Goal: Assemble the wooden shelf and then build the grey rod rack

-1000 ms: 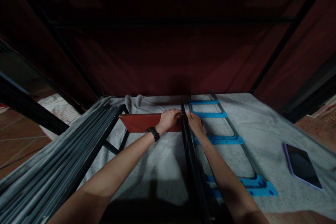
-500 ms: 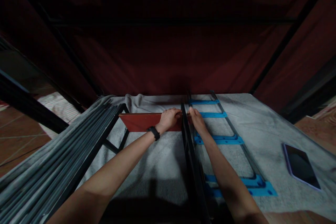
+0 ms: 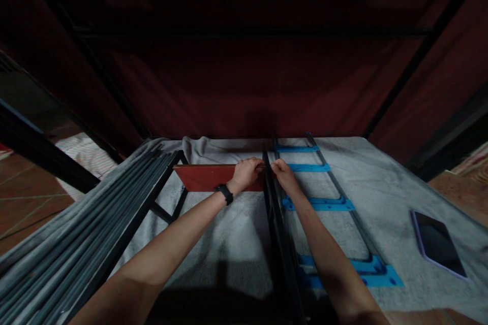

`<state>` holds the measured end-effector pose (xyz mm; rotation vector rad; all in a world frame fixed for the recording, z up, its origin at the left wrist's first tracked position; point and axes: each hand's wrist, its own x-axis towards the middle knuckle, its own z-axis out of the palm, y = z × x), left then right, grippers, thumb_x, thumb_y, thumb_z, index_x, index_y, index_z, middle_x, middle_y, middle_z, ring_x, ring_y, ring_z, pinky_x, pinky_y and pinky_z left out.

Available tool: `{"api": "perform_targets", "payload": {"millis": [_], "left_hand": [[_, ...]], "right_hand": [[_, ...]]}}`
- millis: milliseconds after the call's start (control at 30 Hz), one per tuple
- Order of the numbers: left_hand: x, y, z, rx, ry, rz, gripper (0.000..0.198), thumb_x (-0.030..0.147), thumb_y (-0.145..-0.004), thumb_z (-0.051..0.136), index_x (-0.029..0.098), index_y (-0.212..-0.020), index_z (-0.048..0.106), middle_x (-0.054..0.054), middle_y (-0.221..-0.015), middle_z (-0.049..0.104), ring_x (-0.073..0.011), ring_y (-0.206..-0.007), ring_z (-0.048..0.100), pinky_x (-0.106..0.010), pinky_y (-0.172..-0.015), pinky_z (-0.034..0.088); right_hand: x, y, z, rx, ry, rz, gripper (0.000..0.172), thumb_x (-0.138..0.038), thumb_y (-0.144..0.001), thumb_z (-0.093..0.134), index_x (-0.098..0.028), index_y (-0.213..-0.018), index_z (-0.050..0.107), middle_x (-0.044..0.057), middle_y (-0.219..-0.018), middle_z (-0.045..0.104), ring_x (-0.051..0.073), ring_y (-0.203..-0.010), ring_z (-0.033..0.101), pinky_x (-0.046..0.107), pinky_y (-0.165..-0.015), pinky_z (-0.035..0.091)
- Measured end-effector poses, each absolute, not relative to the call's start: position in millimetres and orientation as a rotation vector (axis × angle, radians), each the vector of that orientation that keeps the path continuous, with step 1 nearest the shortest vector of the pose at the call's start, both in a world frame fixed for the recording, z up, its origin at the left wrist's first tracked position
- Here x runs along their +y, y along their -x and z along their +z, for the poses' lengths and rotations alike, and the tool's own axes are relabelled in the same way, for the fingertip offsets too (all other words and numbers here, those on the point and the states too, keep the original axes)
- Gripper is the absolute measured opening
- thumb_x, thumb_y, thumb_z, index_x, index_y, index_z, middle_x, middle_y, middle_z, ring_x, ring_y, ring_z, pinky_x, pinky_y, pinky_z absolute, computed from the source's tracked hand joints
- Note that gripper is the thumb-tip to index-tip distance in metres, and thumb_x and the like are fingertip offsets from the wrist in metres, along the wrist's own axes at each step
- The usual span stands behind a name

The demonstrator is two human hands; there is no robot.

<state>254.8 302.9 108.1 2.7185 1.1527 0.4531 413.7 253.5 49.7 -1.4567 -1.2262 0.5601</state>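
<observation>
A reddish-brown board [image 3: 204, 176] stands on edge between two dark metal side frames. My left hand [image 3: 247, 172], a black watch on its wrist, is closed over the board's top edge at its right end, fingers against the right-hand metal frame [image 3: 273, 213]. Across that frame, my right hand [image 3: 282, 171] is closed in a pinch close to its outer face. Whatever lies between those fingertips is hidden or too small to name. The left-hand metal frame [image 3: 152, 203] meets the board's other end.
Blue brackets [image 3: 318, 204] on thin metal rods lie right of the frame. A phone-like device [image 3: 438, 244] rests on the grey cloth [image 3: 381, 188] farther right. Several grey tubes [image 3: 95, 228] lie along the left. Behind rises a dark red panel [image 3: 244, 86].
My right hand has shifted slightly left, nearer the metal frame, and its fingers have turned a little. My left hand and the board have stayed almost the same.
</observation>
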Motion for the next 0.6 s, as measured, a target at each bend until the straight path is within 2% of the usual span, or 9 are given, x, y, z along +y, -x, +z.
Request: {"api": "perform_targets", "payload": {"millis": [133,200,300,400,500,600], "left_hand": [[302.2,-254.7,109.2,1.168,-2.719,0.436,0.029,0.024,-0.091,0.05,0.029,-0.115,0.065,-0.003,-0.112,0.068,-0.0206,-0.102,0.062,-0.031,-0.091,0.046],[302.3,-254.9,110.0,1.167,-2.71,0.431,0.029,0.024,-0.09,0.051,0.028,-0.114,0.066,-0.003,-0.112,0.069,-0.0209,-0.102,0.062,-0.032,-0.091,0.046],[302.2,-255.1,110.4,1.161,-2.707,0.432,0.029,0.023,-0.089,0.051,0.028,-0.114,0.066,-0.003,-0.113,0.068,-0.0207,-0.102,0.062,-0.031,-0.09,0.046],[301.8,-255.2,110.0,1.167,-2.733,0.429,0.029,0.023,-0.09,0.05,0.028,-0.114,0.066,-0.003,-0.113,0.068,-0.0205,-0.102,0.062,-0.031,-0.09,0.046],[302.0,-255.0,109.7,1.163,-2.747,0.426,0.029,0.023,-0.091,0.049,0.028,-0.113,0.066,-0.003,-0.112,0.068,-0.0207,-0.101,0.063,-0.032,-0.09,0.046],[302.8,-254.9,109.5,1.159,-2.735,0.436,0.029,0.023,-0.09,0.05,0.028,-0.113,0.066,-0.003,-0.112,0.069,-0.0209,-0.101,0.063,-0.032,-0.089,0.046]], "right_hand": [[253.2,-412.5,50.7,-1.248,1.613,0.464,0.042,-0.056,-0.09,0.034,-0.025,-0.067,0.049,0.001,-0.069,0.056,0.02,-0.071,0.053,0.031,-0.069,0.04],[252.6,-414.0,50.0,-1.215,1.57,0.538,0.045,-0.059,-0.09,0.031,-0.024,-0.071,0.051,0.002,-0.07,0.057,0.02,-0.07,0.054,0.031,-0.067,0.041],[253.4,-415.3,48.5,-1.182,1.434,0.677,0.04,-0.061,-0.088,0.036,-0.024,-0.078,0.05,0.0,-0.071,0.056,0.018,-0.068,0.054,0.029,-0.064,0.042],[255.3,-412.2,47.3,-1.228,1.462,0.593,0.037,-0.06,-0.086,0.041,-0.025,-0.074,0.046,-0.002,-0.07,0.053,0.018,-0.069,0.051,0.03,-0.066,0.042],[255.2,-409.6,46.3,-1.242,1.505,0.528,0.043,-0.06,-0.09,0.033,-0.024,-0.069,0.046,0.0,-0.072,0.055,0.019,-0.073,0.051,0.032,-0.072,0.041],[253.5,-412.4,45.8,-1.21,1.5,0.58,0.045,-0.059,-0.092,0.028,-0.024,-0.071,0.047,0.001,-0.074,0.056,0.02,-0.074,0.052,0.032,-0.071,0.04]]}}
